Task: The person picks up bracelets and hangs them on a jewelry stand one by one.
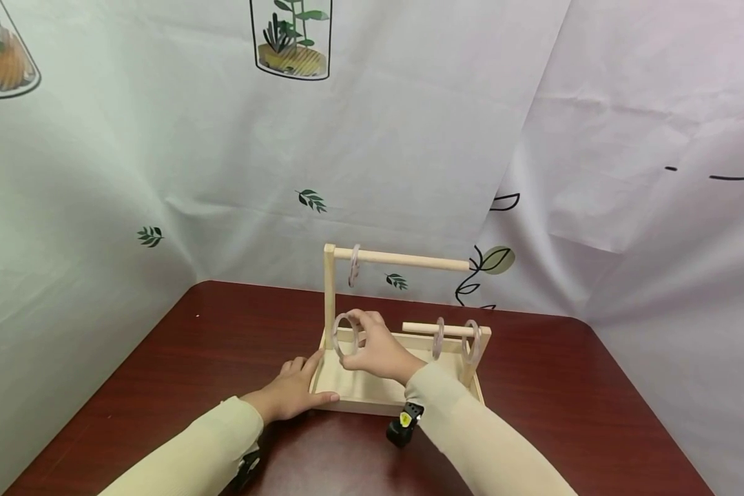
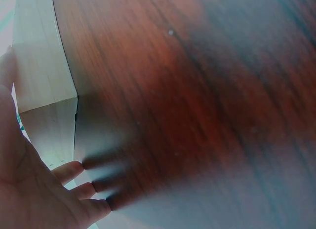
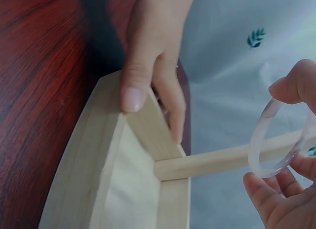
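A pale, translucent bangle (image 1: 335, 337) is pinched between the thumb and fingers of my right hand (image 1: 378, 348), above the left part of a wooden tray stand (image 1: 366, 406). The right wrist view shows the same bangle (image 3: 255, 145) upright in front of the stand's tall post (image 3: 207, 162). My left hand (image 1: 291, 389) rests on the tray's near left corner, thumb over the front rim and fingers along the left side. In the left wrist view, the left hand's fingertips (image 2: 69, 171) lie by the tray's side wall (image 2: 42, 56). Another bangle (image 1: 354, 267) hangs on the upper bar.
Two more bangles, one (image 1: 438, 339) further in and one (image 1: 471, 342) near the post, hang on the lower bar (image 1: 418, 327) at the right. The upper bar (image 1: 409, 259) has a free right end. A dark red-brown table (image 1: 558, 399) meets a white patterned curtain (image 1: 409, 138) behind.
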Motion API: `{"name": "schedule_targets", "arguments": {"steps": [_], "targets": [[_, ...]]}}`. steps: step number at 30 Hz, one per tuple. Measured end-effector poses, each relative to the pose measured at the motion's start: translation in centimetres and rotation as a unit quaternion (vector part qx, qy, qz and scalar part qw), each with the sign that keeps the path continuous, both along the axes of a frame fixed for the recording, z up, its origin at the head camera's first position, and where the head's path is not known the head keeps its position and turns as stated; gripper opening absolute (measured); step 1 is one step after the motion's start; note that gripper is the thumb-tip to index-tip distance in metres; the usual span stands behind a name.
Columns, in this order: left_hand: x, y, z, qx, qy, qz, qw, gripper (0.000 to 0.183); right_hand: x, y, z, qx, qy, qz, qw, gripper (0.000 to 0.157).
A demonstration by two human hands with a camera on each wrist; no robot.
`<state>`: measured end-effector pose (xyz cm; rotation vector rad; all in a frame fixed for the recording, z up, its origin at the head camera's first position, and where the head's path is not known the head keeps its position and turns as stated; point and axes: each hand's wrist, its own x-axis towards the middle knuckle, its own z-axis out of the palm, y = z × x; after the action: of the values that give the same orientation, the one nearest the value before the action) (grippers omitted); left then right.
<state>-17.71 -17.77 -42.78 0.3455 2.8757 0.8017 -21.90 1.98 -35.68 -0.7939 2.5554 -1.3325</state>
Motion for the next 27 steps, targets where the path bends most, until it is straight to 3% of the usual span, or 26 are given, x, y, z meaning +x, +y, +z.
{"name": "schedule_targets", "arguments": {"steps": [15,21,27], "targets": [[-0.1,0.0,0.0,0.0,-0.011,0.004,0.9999,0.099,0.4,2.1,2.4,-0.089,-0.008,-0.01,0.996,0.073],[-0.2,0.0,-0.2,0.0,-0.017,0.004,0.9998,0.1,0.4,3.3,3.3,-0.116,0.001,-0.035,0.993,0.076],[-0.1,0.1,-0.1,0.003,-0.015,0.006,0.9999,0.099,0.6,4.7,4.3,-0.138,-0.025,-0.063,0.988,0.083]]}}
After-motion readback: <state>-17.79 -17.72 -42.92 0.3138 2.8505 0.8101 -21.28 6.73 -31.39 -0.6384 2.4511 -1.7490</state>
